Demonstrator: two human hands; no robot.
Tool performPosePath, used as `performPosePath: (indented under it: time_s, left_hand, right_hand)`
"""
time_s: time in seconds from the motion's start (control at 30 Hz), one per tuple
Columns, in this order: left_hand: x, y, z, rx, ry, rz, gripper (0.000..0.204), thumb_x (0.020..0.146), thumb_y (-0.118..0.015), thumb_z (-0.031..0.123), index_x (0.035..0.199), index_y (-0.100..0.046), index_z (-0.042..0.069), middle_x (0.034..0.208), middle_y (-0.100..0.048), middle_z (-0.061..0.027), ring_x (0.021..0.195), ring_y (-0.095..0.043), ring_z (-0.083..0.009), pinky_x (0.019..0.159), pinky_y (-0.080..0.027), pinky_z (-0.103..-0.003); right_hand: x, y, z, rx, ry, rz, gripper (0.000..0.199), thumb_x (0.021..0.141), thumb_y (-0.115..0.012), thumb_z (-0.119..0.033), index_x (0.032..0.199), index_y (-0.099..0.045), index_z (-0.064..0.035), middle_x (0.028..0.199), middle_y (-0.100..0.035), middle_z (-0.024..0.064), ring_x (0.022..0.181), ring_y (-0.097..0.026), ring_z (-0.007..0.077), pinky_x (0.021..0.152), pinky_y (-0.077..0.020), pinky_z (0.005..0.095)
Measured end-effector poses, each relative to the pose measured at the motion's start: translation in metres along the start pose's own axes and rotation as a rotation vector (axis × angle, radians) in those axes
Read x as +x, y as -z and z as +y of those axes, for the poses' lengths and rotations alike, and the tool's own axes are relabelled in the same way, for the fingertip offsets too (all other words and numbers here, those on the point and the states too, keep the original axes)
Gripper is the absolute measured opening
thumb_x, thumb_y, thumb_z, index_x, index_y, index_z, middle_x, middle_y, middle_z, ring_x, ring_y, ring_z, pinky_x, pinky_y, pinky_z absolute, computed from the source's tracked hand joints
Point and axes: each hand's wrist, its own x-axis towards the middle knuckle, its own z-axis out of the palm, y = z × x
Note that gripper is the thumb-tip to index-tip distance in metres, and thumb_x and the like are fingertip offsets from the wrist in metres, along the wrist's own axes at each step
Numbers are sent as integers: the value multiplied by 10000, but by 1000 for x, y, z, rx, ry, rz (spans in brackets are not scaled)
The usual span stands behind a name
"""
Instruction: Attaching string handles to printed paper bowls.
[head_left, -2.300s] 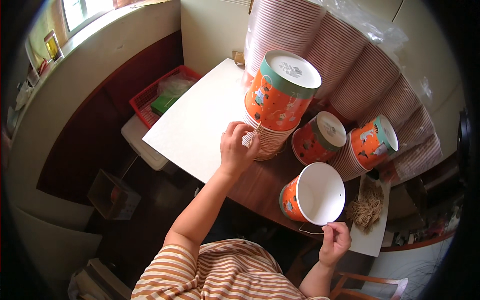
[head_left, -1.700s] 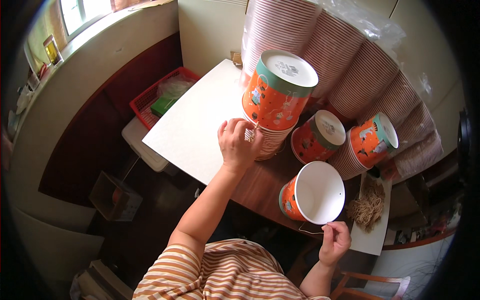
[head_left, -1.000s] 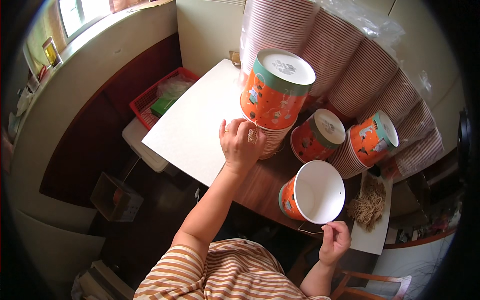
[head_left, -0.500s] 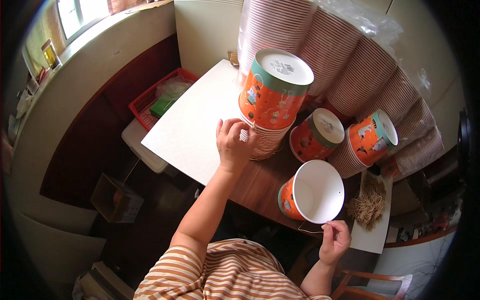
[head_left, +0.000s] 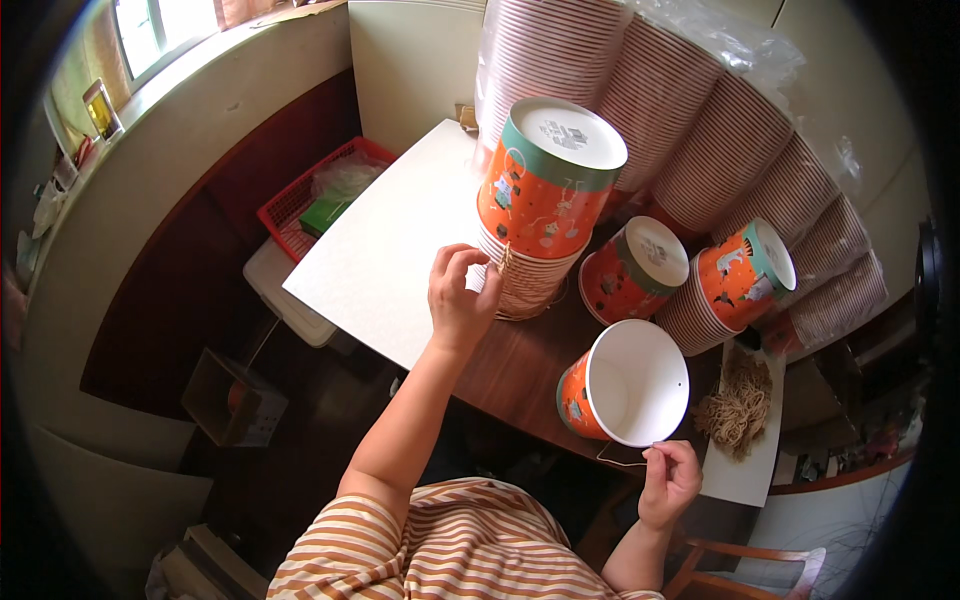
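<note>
Left of the open paper bucket [head_left: 638,385], the left hand [head_left: 462,300] has eased off the inverted bucket stack's [head_left: 545,215] twine [head_left: 505,262], apparently empty, leaving only the right hand [head_left: 672,485] pinching thin cord [head_left: 622,462] by the bucket's near rim.

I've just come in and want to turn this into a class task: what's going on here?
A person is working with orange paper buckets and cord. The right hand pinches thin cord at the near rim of an open bucket. The left hand, thumb and fingers parted, is beside a stack of upturned buckets, close to tan strands; whether it touches them is unclear. A heap of cord lies to the right, and tall plastic-wrapped stacks stand behind.
</note>
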Motion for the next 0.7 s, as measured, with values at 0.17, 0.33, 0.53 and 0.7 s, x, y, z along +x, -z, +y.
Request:
performPosePath:
  time_s: [0.17,0.33,0.53,0.7]
  left_hand:
    - [2,0,10,16,-47,-18,218,686,-710,83,865,-587,66,925,-603,-101,869,-591,-294,807,-469,-418]
    - [6,-8,12,160,-147,-1,224,694,-715,120,874,-583,100,915,-606,-71,882,-592,-274,929,-422,-475]
    - [10,-8,12,134,-123,-14,145,717,-690,83,833,-603,92,900,-615,-75,882,-597,-272,910,-436,-475]
    - [8,-8,5,-3,-35,-19,134,724,-685,32,832,-610,55,899,-609,-98,878,-596,-288,817,-480,-406]
  right_hand:
    - [1,-1,-3,8,-10,-14,88,803,-646,27,877,-608,-4,733,-587,60,621,-521,115,569,-415,220]
    - [1,-1,-2,12,-4,-13,88,805,-644,28,880,-609,-3,732,-586,60,621,-520,113,569,-415,219]
    - [0,0,0,16,-8,-11,87,810,-641,25,885,-607,-2,735,-591,63,625,-530,117,569,-419,219]
    - [0,1,1,2,1,-15,87,812,-642,21,887,-607,-4,735,-591,62,624,-530,117,569,-418,216]
